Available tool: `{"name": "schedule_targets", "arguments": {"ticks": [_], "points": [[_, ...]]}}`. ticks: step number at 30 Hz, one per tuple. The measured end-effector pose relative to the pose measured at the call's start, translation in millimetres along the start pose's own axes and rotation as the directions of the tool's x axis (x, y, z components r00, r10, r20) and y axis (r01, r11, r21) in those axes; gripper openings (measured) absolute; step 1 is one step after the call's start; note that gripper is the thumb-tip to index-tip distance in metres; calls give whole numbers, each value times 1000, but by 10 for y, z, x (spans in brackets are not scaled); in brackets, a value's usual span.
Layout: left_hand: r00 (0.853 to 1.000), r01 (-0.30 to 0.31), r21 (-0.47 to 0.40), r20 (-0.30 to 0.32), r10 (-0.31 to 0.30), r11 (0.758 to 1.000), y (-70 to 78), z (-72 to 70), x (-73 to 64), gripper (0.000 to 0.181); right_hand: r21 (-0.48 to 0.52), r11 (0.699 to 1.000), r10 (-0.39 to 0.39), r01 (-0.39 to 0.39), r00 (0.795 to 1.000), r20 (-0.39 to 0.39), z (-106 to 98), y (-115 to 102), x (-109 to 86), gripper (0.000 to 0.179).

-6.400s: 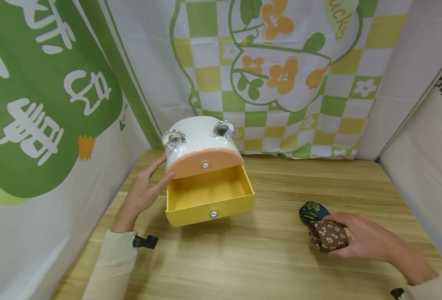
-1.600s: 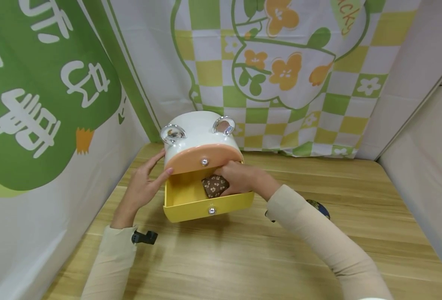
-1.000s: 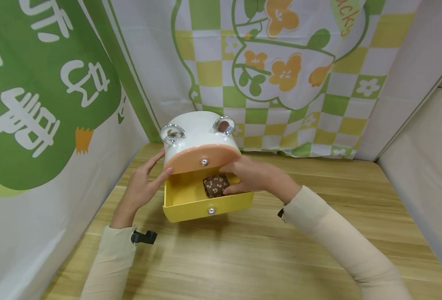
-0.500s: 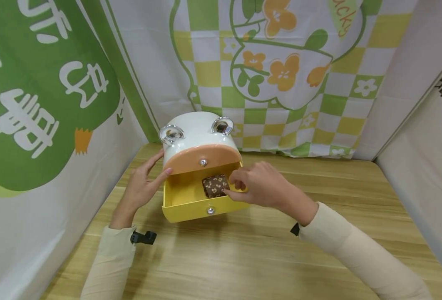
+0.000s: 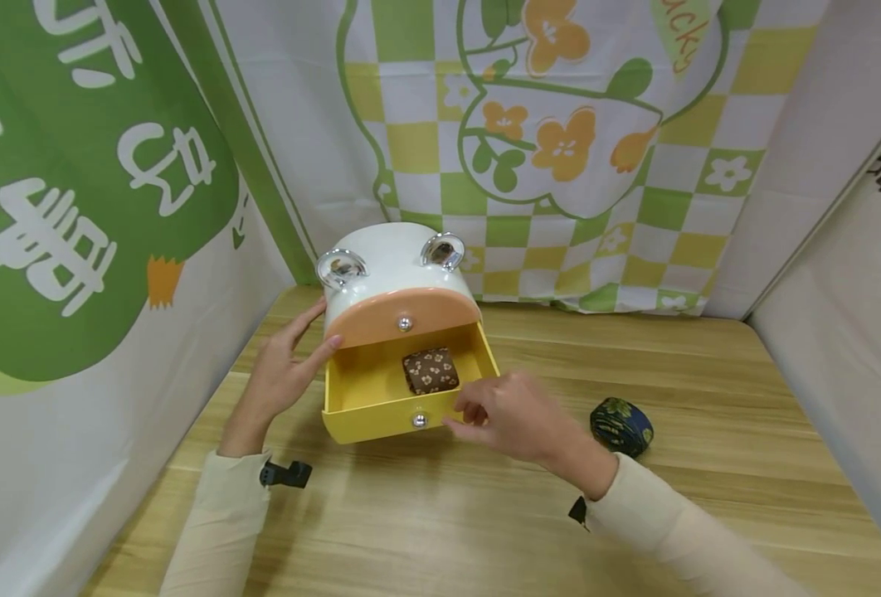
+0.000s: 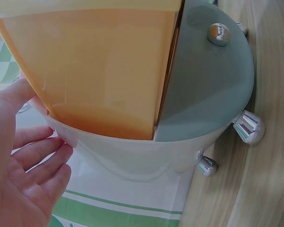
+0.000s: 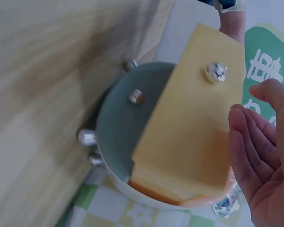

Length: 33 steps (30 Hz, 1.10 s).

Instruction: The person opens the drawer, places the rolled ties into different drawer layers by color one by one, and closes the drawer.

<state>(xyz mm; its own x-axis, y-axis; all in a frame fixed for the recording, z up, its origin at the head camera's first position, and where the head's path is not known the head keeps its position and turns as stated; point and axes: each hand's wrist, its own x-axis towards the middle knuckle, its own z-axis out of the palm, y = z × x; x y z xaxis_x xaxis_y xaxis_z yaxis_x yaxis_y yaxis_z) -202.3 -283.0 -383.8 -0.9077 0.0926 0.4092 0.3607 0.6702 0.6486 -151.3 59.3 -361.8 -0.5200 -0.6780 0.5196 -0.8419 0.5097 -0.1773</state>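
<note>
A white frog-shaped drawer box (image 5: 399, 253) stands at the back left of the table. Its yellow lower drawer (image 5: 369, 424) is pulled out, with a rolled brown flowered necktie (image 5: 430, 371) lying inside. My left hand (image 5: 279, 373) rests on the box's left side, thumb at the front edge and fingers along the wall; in the left wrist view those fingers touch the white shell. My right hand (image 5: 515, 419) is at the drawer's front right, near the silver knob (image 5: 420, 420), fingers loosely bent and nothing between them. Further right, a rolled dark blue patterned necktie (image 5: 621, 427) lies on the table.
An orange upper drawer front (image 5: 403, 317) sits closed above the open one. Two shiny silver eyes (image 5: 443, 251) stick up from the box top. Printed cloth (image 5: 597, 249) hangs behind the wooden table (image 5: 425, 531), and white side walls bound it.
My right hand carried the brown necktie from the table's right into the drawer, let go, and has moved out to the drawer's front right. The left hand has stayed on the box.
</note>
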Motion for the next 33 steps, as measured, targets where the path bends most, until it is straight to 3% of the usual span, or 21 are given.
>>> {"name": "schedule_targets", "arguments": {"ticks": [7,16,33], "points": [[1000,-8,-20,6,8,1000,13,10,-2,62,61,998,7,-1,996,-88,321,-49,-101,18],[1000,13,-22,5,-13,1000,16,-1,-9,63,173,982,102,-75,983,-152,604,-128,-106,15],[1000,6,-20,-1,-6,1000,-5,11,-2,63,128,982,160,-138,969,-189,711,-162,-49,17]]}}
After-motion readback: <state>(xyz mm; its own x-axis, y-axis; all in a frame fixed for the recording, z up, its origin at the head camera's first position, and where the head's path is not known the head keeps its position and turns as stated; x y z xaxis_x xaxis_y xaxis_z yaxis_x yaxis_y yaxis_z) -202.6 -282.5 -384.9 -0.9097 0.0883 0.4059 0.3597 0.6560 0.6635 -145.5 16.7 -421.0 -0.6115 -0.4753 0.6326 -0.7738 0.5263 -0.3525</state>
